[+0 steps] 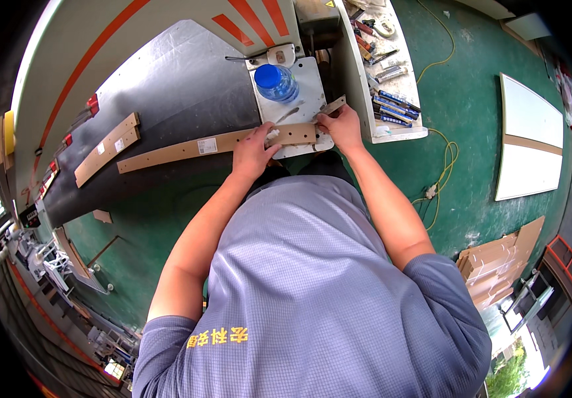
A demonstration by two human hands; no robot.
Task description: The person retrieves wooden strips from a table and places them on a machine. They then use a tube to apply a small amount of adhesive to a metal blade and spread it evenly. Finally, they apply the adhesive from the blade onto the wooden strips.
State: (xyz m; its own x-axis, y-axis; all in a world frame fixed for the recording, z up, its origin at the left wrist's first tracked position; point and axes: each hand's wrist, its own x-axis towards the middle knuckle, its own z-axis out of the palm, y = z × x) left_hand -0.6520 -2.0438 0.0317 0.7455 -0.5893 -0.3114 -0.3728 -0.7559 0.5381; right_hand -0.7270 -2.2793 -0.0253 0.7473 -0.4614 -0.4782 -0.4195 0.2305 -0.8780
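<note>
One long brown strip (180, 153), punched with holes, lying from dark bench (186, 86) onto white plate (309, 79). Hands at its right part: left hand (251, 154) gripping strip; right hand (343, 129) bent-fingered beside small brown piece (334, 105), hold unclear. Blue-capped bottle (277, 83) on plate. Shorter strip (107, 149) on bench, left.

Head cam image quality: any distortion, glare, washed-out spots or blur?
Head view: strong fisheye bending toward the rim, black corners; pale sheen on the upper part of the dark table; bright opening at lower right partly washed out; long brown strip sharp enough to show its holes; fine detail at far left hard to make out.
</note>
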